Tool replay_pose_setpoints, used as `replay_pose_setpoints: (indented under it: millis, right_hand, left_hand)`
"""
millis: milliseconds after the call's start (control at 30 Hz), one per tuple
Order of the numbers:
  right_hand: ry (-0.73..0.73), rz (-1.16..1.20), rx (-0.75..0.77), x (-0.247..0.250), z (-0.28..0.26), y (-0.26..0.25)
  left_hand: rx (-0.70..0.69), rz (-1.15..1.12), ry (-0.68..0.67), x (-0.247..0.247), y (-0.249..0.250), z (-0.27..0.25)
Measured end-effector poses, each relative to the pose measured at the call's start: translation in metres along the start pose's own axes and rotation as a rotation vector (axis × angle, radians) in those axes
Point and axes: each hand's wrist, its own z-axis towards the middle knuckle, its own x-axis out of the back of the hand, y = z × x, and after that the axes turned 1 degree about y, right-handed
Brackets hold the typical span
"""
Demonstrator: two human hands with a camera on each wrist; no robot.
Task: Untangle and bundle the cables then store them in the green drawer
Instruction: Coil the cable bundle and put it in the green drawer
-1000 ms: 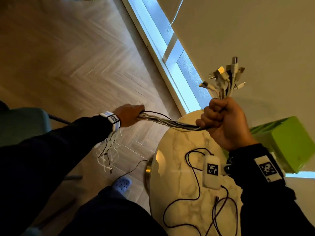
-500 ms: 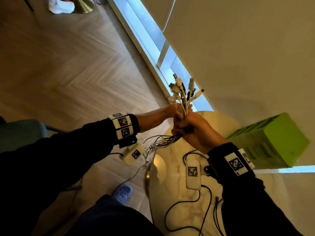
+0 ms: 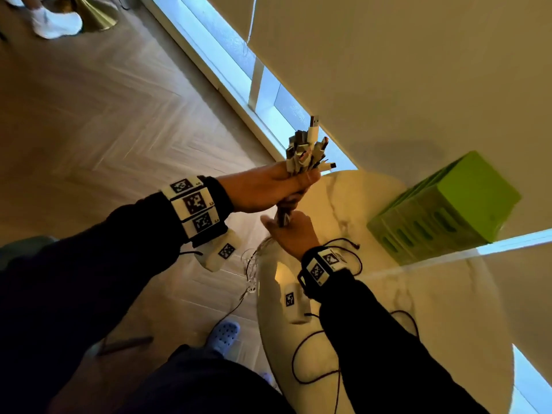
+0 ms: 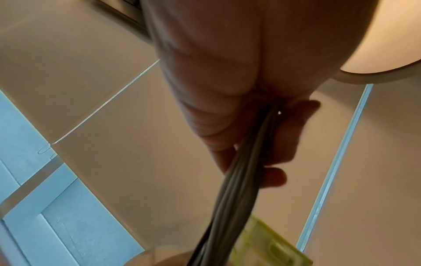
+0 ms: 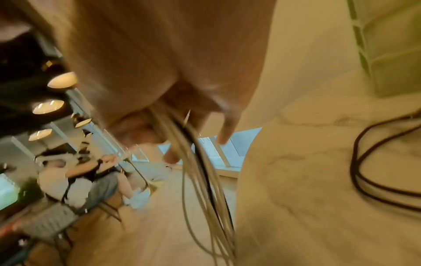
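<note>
A bundle of white and grey cables [image 3: 304, 150] stands upright, its connector ends fanned out at the top. My left hand [image 3: 277, 183] grips it just under the connectors; in the left wrist view the cables [image 4: 239, 180] run down out of its curled fingers [image 4: 273, 176]. My right hand [image 3: 286, 231] holds the same bundle directly below the left one. Loose cable tails [image 5: 200, 180] hang from it past the table edge toward the floor. The green drawer unit [image 3: 448, 204] stands on the round marble table [image 3: 403, 294], to the right of both hands, drawers closed.
A thin black cable [image 3: 298, 369] loops over the table near my right arm. A blue slipper [image 3: 224, 336] and wooden floor lie below the hands. A chair [image 3: 18, 249] sits at far left. Another person [image 5: 79, 180] sits across the room.
The left hand came in from the far left and took the bundle under the connectors. The right hand let go of that top spot and dropped lower along the cables.
</note>
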Motion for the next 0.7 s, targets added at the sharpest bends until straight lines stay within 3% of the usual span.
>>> replay_pose_setpoints:
  millis: [67, 100, 133, 267, 367, 433, 567, 700]
  right_hand:
    - [0.324, -0.203, 0.117, -0.013, 0.002, 0.008]
    - [0.37, -0.239, 0.159, -0.019, 0.002, 0.011]
    - [0.345, -0.225, 0.155, -0.025, 0.0, 0.013]
    - [-0.049, 0.096, 0.102, -0.034, -0.014, 0.024]
    - [-0.166, 0.126, 0.088, -0.03, -0.032, 0.051]
    - [-0.152, 0.179, 0.014, -0.024, -0.046, 0.078]
    - [0.008, 0.298, -0.197, 0.007, -0.081, 0.14]
    - [0.17, 0.138, -0.475, 0.026, -0.129, 0.225]
  left_hand:
    - [-0.005, -0.083, 0.068, -0.007, -0.003, 0.006]
    - [-0.003, -0.104, 0.098, -0.01, -0.006, 0.009]
    - [0.003, -0.111, 0.121, -0.014, -0.009, 0.012]
    - [0.058, -0.178, 0.188, -0.028, -0.023, 0.021]
    - [0.095, -0.223, 0.156, -0.047, -0.031, 0.027]
    - [0.121, -0.226, 0.113, -0.063, -0.034, 0.034]
    - [0.143, -0.257, 0.031, -0.101, -0.037, 0.055]
    - [0.154, -0.237, -0.069, -0.145, -0.046, 0.072]
